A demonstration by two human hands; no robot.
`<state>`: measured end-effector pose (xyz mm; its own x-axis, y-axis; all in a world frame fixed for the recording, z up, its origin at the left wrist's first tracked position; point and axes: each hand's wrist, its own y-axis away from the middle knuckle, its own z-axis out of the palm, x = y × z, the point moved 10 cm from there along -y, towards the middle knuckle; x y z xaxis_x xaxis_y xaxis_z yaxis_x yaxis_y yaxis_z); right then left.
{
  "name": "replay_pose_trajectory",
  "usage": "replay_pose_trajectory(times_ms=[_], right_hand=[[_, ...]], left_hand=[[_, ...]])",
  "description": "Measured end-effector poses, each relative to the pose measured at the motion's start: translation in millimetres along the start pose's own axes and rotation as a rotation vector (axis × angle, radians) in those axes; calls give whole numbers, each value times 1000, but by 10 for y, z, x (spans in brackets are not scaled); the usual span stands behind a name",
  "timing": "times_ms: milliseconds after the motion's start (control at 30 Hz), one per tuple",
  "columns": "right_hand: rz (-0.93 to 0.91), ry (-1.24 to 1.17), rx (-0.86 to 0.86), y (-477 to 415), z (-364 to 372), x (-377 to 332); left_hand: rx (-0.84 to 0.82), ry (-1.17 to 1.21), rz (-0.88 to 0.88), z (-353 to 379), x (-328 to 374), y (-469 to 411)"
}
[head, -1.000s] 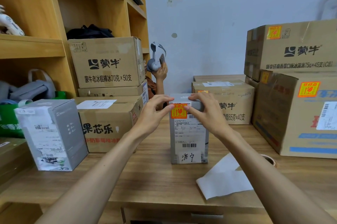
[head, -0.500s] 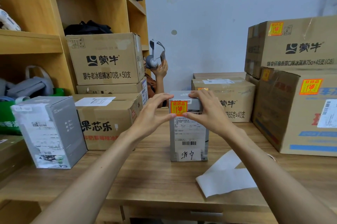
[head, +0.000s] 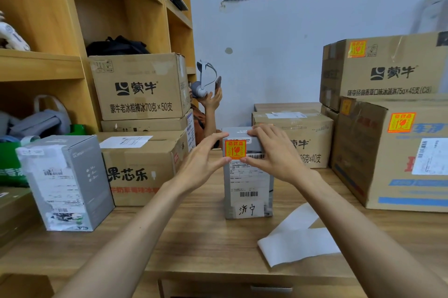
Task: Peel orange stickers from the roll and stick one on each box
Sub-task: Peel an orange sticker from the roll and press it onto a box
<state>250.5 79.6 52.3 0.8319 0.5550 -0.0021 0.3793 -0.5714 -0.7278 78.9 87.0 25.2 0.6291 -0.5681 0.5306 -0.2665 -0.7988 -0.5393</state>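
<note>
Sticker placement on the centre item is at the pressing-down stage, by my reading. Grey box [head: 247,183] stands upright near the middle of the wooden table [head: 194,244]. Its labelled face is turned to the wearer, presumably so the mark lands where it can be read. Orange sticker [head: 235,149] lies flat on the upper left of that face, above the white shipping label and square to the box edges.

Left hand [head: 202,164] is spread, fingers straight. Its thumb tip touches the sticker's lower left corner and its index finger reaches the top left edge of the box. Right hand [head: 276,152] is likewise uncurled, with fingers lying across the top front edge and thumb meeting the sticker's lower right corner. Neither hand grips anything; both press and steady. Both forearms extend forward at about equal reach, palms facing each other across the box. This pose likely braces a light box against tipping while the corners are rubbed down.

White backing sheet [head: 298,237] lies on the table to the right front of the box. Sticker roll is not discernible. Large carton [head: 397,164] at the right already bears an orange sticker. Second grey box [head: 65,183] at the left shows none on its visible faces.
</note>
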Motion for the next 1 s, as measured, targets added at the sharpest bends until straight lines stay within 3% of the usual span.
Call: replay_pose_trajectory(times_ms=[133,333,567,700,900,1000], right_hand=[[37,126,-54,14,-86,82],[125,99,-112,1,-235,64],[164,9,-130,109,-155,-34],[157,-5,-131,80,-135,-15],[138,-202,-16,167,-257,99],[180,-376,-51,202,-211,183]], left_hand=[[19,-41,41,-1,219,36],[24,-62,132,-11,453,44],[-71,121,-107,-143,140,-39],[-65,58,-84,-153,66,-6],[54,88,32,-208,193,102],[111,44,102,-204,285,129]])
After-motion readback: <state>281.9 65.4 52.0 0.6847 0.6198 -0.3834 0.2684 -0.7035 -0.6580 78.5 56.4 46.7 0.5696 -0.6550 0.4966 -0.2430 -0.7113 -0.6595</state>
